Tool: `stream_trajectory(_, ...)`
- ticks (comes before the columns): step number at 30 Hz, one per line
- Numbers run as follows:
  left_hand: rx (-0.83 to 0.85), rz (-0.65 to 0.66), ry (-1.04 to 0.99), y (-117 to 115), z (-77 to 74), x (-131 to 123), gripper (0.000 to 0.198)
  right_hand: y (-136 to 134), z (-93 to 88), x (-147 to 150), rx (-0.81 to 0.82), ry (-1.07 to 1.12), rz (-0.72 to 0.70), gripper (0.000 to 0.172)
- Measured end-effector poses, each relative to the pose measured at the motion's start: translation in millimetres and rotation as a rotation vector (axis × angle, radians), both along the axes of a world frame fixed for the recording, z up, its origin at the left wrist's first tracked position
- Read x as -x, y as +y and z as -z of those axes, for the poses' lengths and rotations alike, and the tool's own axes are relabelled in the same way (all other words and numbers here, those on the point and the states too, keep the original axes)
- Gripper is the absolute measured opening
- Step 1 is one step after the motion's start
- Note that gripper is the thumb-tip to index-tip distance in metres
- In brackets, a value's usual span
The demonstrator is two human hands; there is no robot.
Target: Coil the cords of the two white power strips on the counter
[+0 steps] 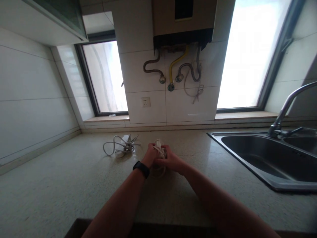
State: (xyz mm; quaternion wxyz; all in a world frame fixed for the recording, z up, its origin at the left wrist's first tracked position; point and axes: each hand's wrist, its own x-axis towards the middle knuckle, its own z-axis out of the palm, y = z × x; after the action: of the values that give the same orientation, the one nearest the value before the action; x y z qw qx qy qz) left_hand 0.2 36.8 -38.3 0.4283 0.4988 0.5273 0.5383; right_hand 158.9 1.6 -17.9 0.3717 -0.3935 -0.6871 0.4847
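Observation:
Both my hands meet over the middle of the speckled countertop (pixel 61 185). My left hand (pixel 150 156), with a black watch on its wrist, is closed round a bundle of white cable (pixel 158 147). My right hand (pixel 170 161) grips the same bundle from the right, fingers wrapped round it. A loop of the cable hangs below my hands onto the counter. To the left lies a second white cable with a plug block (pixel 122 147), loose on the counter and apart from my hands.
A steel sink (pixel 269 158) with a curved tap (pixel 287 109) is set into the counter at the right. A wall socket (pixel 145 101) sits on the tiled back wall under a water heater (pixel 183 23) with hoses. Windows flank it.

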Motion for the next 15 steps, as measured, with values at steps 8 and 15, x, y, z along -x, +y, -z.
stream_trajectory(8, -0.125, 0.047, 0.477, -15.1, -20.4, -2.5, 0.063, 14.2, -15.9, -8.4, 0.184, 0.187, 0.308, 0.033)
stream_trajectory(15, -0.444, 0.347, 1.019, -46.7, -31.7, -6.4, 0.136, 13.6, -28.7, -18.6, 0.315, 0.425, 0.466, 0.038)
